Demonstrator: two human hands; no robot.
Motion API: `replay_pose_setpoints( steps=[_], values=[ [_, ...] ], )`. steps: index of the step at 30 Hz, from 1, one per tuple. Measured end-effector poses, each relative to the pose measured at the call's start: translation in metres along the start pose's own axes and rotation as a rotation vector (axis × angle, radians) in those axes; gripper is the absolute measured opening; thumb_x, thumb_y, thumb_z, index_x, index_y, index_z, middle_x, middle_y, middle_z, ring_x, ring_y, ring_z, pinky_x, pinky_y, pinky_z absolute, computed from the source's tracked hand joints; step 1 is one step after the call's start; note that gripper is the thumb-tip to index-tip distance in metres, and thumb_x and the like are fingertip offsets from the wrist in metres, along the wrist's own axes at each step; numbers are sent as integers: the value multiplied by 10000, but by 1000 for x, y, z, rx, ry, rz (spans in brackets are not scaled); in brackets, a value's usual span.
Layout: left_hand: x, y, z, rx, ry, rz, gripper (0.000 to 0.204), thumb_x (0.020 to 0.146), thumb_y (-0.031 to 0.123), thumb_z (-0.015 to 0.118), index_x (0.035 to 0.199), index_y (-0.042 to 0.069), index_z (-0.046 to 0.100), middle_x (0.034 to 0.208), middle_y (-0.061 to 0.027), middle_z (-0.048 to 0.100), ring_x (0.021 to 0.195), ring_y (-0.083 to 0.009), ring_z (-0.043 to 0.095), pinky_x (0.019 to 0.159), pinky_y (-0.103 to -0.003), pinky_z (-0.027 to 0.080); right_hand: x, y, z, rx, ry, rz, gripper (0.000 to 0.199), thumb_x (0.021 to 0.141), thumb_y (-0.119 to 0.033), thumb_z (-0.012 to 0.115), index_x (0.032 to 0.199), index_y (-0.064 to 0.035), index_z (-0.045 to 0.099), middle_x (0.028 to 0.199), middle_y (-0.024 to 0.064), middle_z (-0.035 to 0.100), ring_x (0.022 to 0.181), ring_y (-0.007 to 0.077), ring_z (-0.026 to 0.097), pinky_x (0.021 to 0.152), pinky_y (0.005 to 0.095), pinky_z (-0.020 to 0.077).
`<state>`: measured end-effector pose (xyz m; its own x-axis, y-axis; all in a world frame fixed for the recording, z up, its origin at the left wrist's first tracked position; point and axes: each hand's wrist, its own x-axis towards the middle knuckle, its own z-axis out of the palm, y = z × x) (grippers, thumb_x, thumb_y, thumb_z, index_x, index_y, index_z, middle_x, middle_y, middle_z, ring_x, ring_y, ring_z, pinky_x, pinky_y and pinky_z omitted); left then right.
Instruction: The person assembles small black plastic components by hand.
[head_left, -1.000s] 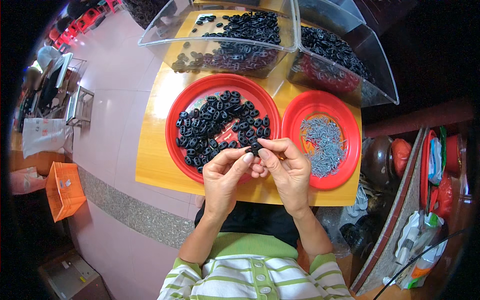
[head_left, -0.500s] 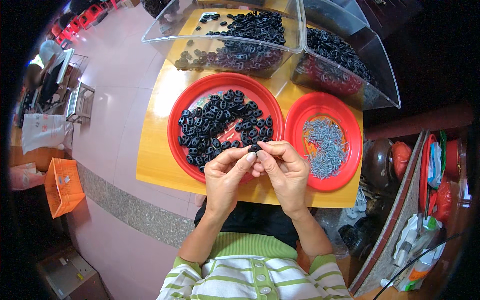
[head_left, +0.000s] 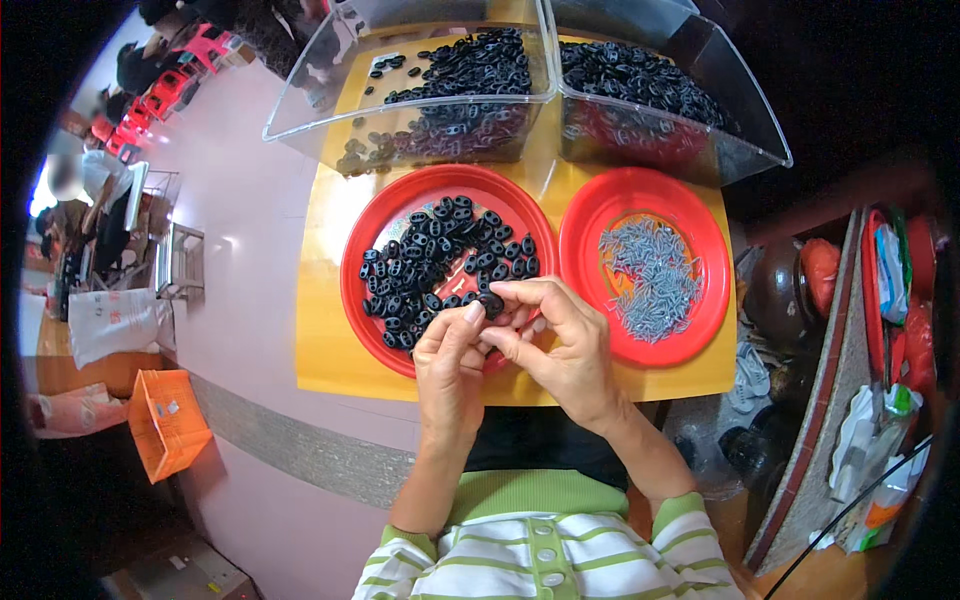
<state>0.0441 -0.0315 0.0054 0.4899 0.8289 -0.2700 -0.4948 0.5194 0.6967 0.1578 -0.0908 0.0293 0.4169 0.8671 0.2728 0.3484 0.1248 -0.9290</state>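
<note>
A small black oval plastic piece with two holes (head_left: 490,304) is pinched between the thumb and fingers of my left hand (head_left: 452,365), over the near rim of a red plate (head_left: 362,330). My right hand (head_left: 565,340) is beside it, index fingertip at the piece's upper edge and thumb spread below. Its other fingers curl behind, partly hidden. Many similar black pieces (head_left: 415,255) lie heaped on this plate. To the right, a second red plate (head_left: 708,240) carries a pile of small grey screws (head_left: 650,285).
Two clear plastic bins (head_left: 400,110) (head_left: 650,120) of black pieces stand at the table's far side. An orange crate (head_left: 168,425) sits on the floor at left. Shelving with bags and jars (head_left: 785,290) runs along the right. A person (head_left: 75,215) is at the far left.
My right thumb has dropped away from the black piece, opening a gap to the index finger. My left hand still pinches the piece. The whole view has shifted slightly.
</note>
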Motion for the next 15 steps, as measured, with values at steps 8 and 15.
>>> replay_pose_setpoints(
  steps=[8,15],
  values=[
    [1,-6,2,-38,-103,9,153,890,82,556,1014,3,596,969,-55,616,832,-121,590,789,-275,481,5,4,-12,-43,28,-106,261,729,-29,704,974,-20,614,837,64,553,703,136,576,582,273,482],
    [1,0,-8,512,-294,400,262,814,-41,582,1073,-28,622,1010,-82,589,925,-141,540,821,-238,421,-2,6,-21,195,-111,93,205,749,-30,706,930,1,614,823,14,552,675,52,514,560,193,420]
  ],
)
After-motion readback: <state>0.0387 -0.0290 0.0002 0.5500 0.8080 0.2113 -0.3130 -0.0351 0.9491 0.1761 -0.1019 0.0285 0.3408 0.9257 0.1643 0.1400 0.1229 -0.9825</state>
